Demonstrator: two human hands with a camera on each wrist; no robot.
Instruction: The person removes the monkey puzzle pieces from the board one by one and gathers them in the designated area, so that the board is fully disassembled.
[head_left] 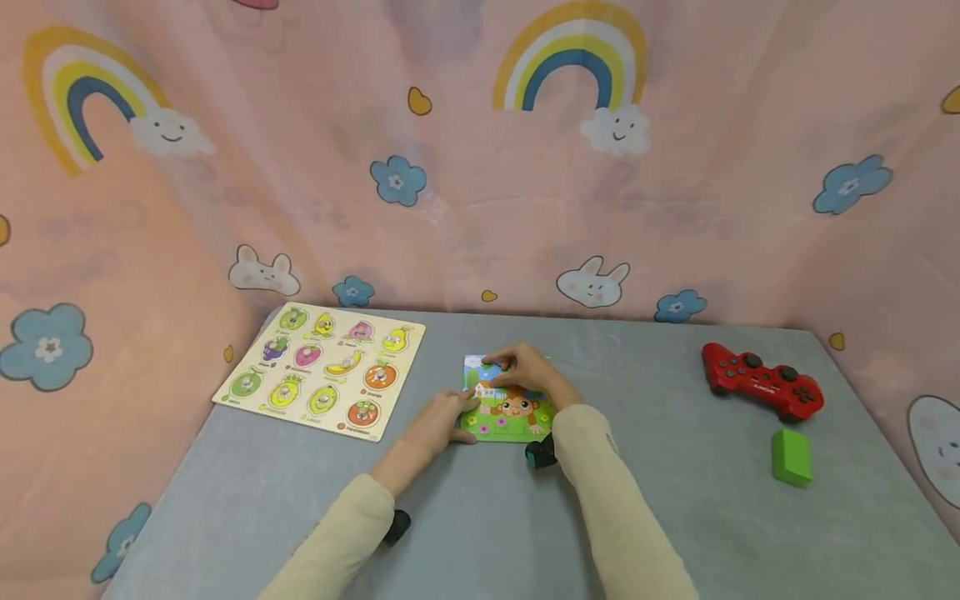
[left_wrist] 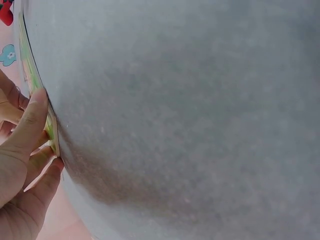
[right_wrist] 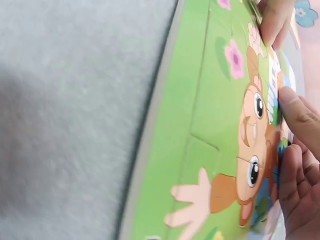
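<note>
A small jigsaw puzzle (head_left: 501, 429) with a cartoon monkey on green grass lies on the grey table. My left hand (head_left: 438, 421) grips its near left corner, thumb at the front edge and fingers along the left side. In the left wrist view, the left fingers (left_wrist: 37, 120) bend around the thin edge of the puzzle board. My right hand (head_left: 528, 369) reaches over the puzzle's upper part, its thumb and index finger pinching a puzzle piece that they mostly hide. Seams between pieces show around the monkey's face (right_wrist: 252, 132) in the right wrist view.
To the left lies a wooden fruit board (head_left: 303, 429) with several fruit pictures. A red game controller (head_left: 761, 383) sits at the far right, with a green block (head_left: 791, 458) just in front of it. A patterned pink curtain (head_left: 480, 242) hangs behind the table.
</note>
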